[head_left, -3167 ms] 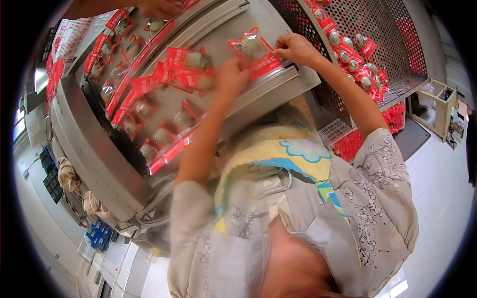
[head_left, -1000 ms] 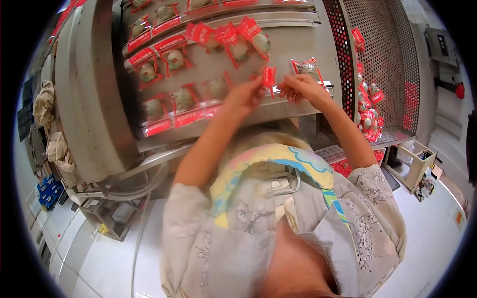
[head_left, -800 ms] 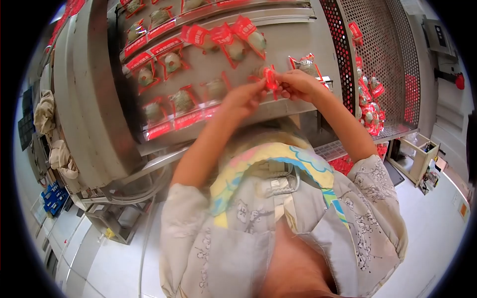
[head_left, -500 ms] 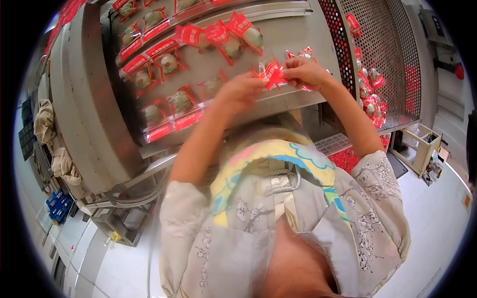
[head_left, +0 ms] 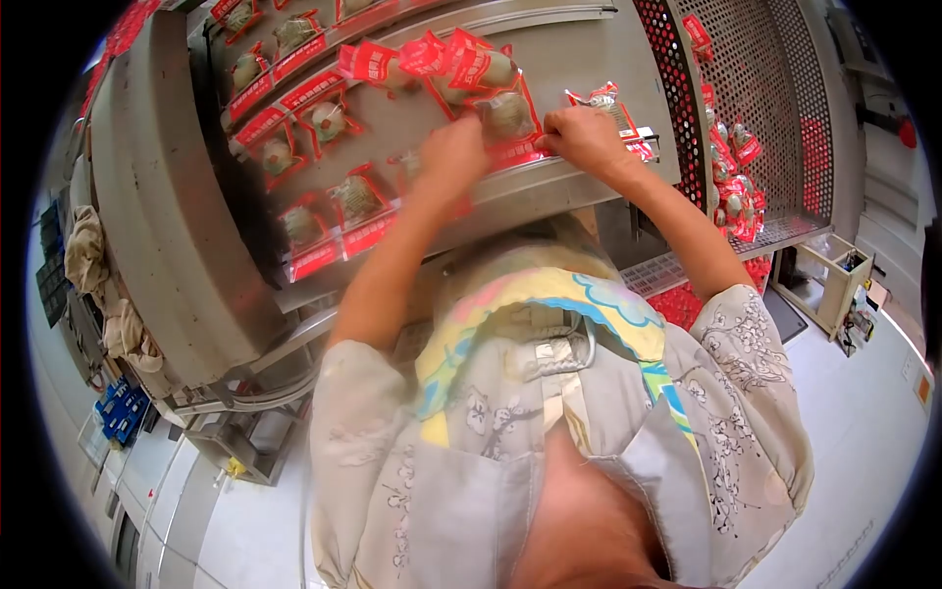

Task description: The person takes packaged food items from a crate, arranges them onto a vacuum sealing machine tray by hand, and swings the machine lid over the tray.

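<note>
A clear packet with a red printed end [head_left: 509, 116], holding a roundish greenish item, lies on the metal machine bed between my hands. Its red strip lies along the bed's front edge. My right hand [head_left: 589, 140] has its fingers closed on the right corner of that strip. On the other side, my left hand [head_left: 454, 155] is curled close to the packet's left edge. Motion blurs its fingers, so I cannot see whether they grip anything. Several similar packets [head_left: 378, 67] lie overlapped just behind. Another packet [head_left: 606, 101] lies beyond my right hand.
More packets [head_left: 357, 199] lie in rows along metal bars to the left, red ends toward me. A perforated metal guard [head_left: 770, 88] rises at the right, with a pile of packets [head_left: 734, 187] behind it. The bed's front edge [head_left: 530, 196] runs below my hands.
The packet held up between my hands now lies flat on the bed, red strip toward me. My left hand has moved left, away from the right hand. The right hand has shifted slightly left.
</note>
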{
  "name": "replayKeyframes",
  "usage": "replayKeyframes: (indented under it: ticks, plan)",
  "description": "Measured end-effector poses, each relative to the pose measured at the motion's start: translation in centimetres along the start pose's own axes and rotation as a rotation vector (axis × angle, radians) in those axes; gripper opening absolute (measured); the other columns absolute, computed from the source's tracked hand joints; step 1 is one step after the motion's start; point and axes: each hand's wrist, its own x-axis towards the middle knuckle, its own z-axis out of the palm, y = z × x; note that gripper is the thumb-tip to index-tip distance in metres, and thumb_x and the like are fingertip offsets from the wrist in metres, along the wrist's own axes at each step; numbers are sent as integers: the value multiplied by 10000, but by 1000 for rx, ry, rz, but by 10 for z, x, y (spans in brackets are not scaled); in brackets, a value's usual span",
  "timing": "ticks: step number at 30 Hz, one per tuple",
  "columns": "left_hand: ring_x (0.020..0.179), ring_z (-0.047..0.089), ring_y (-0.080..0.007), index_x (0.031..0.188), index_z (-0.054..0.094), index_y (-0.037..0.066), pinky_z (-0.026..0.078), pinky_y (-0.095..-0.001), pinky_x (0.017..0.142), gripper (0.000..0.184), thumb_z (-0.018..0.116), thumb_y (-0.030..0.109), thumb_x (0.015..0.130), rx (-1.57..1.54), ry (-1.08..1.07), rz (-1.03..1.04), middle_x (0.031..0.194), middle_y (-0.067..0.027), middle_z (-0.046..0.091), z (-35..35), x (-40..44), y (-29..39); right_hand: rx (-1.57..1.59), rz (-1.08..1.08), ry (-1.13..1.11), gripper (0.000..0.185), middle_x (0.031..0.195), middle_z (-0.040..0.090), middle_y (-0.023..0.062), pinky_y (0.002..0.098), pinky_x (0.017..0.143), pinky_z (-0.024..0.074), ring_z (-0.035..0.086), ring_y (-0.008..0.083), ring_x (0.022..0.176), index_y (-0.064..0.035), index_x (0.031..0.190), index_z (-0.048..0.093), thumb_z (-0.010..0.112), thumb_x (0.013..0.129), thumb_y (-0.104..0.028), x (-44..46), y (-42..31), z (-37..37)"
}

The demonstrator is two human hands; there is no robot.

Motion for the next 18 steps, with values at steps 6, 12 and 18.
replayKeyframes:
  ticks: [6,12,18]
  plan:
    - [828,648,-332,1026,597,13,497,-416,740,457,754,251,669,-423,-199,-100,852,-172,672,-6,4,-16,143,141,-278,249,813,671,140,413,710,507,649,304,811,-88,849,704,716,742,-313,11,2,-20]
    - [798,651,-324,936,604,23,498,-404,722,319,691,183,675,-156,-5,-81,825,-158,676,3,-4,-9,52,122,-218,216,827,674,147,422,718,507,646,323,818,-63,843,699,696,753,-259,9,-1,-10]
    - [826,626,-328,967,587,67,484,-439,706,336,732,209,700,-26,55,-21,819,-116,648,-13,-27,16,-34,137,-241,213,819,670,134,430,704,500,641,320,824,-63,811,686,706,743,-263,-2,-10,-45]
